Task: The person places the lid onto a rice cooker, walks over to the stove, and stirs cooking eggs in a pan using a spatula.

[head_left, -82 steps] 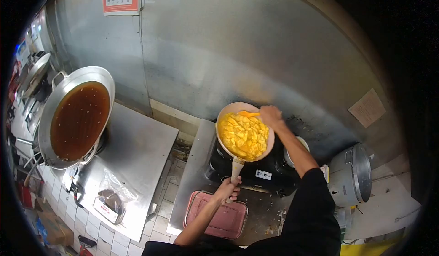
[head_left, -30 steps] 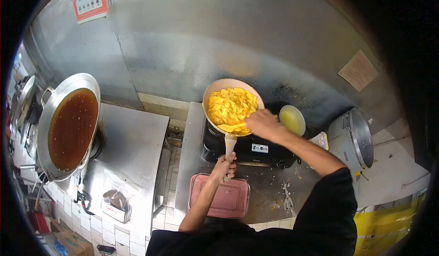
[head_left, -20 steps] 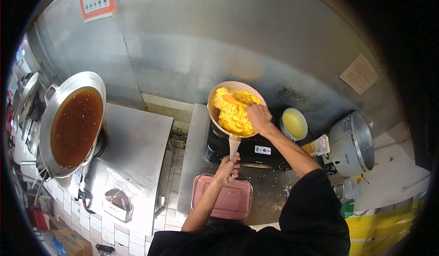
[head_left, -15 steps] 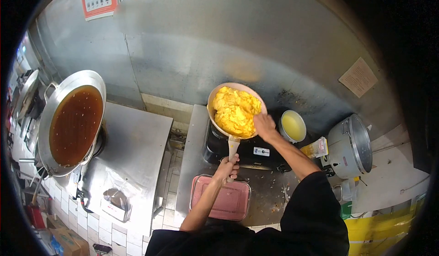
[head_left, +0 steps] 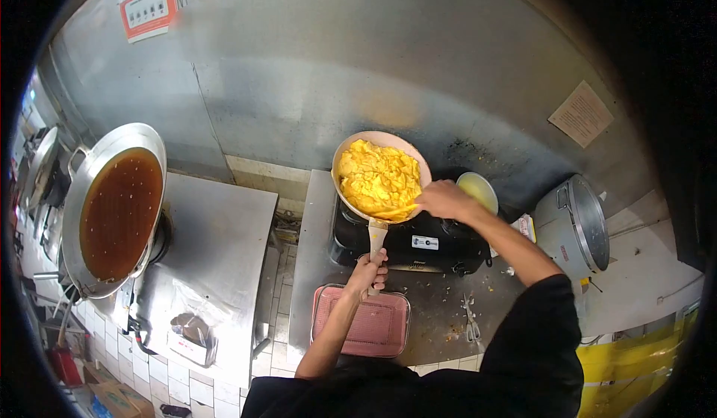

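While a big wok [head_left: 138, 136] sits far to its left, the left hand [head_left: 368, 272] is wrapped round the handle [head_left: 378, 239], which runs straight ahead from it to the pan [head_left: 388, 139]. The yellow egg [head_left: 379, 175] lies in the pan, just left of the right hand [head_left: 442, 199], the nearer one, which holds a stirring tool [head_left: 399, 213] pointing left at the egg's edge.

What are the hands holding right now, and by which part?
Left hand: the pan, by its handle. Right hand: a yellow spatula, by its end outside the pan.
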A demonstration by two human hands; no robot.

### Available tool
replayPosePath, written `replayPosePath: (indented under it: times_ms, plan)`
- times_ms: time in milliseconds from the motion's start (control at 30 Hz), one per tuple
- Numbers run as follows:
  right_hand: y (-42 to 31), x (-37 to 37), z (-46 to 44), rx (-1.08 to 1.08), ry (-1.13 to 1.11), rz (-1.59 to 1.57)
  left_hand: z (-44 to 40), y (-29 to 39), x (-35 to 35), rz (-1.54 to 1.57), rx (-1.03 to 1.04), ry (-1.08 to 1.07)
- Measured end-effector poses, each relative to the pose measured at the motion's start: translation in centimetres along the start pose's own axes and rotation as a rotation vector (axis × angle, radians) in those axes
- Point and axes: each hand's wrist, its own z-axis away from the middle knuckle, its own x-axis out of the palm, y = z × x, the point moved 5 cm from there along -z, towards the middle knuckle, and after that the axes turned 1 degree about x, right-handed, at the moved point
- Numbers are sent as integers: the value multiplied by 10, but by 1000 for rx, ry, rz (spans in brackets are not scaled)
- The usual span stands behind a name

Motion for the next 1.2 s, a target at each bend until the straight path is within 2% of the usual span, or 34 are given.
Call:
replayPosePath:
  times_ms: [100,333,367,467,600,733,800,933,967,1067,1167,1200]
  plan:
    - [-13,54,-30,16,234,158,4,4,2,-29,14,-12]
    - [17,45,-25,323,469,28,9,5,4,-21,9,21]
    - [22,51,-26,385,424,-36,6,4,1,-24,12,13]
    - [7,66,-23,386,269,-126,5,3,3,-43,12,9]
    - [10,13,7,221,210,-80,4,5,4,-28,12,-8]
    - [39,26,2,413,390,-113,3,4,2,-12,12,-26]
    - [39,67,-15,337,167,-44,3,5,3,-36,6,4]
    - [34,11,7,210,175,-131,6,5,4,-34,12,11]
    - [36,-6,12,235,180,-149,6,6,4,-32,9,14]
    - [33,-38,11,204,40,-142,7,7,5,-23,7,14]
    - [20,-21,-2,55,-87,-190,7,5,5,-21,8,0]
    - [29,-10,-8,121,-115,-91,7,5,5,-21,6,0]
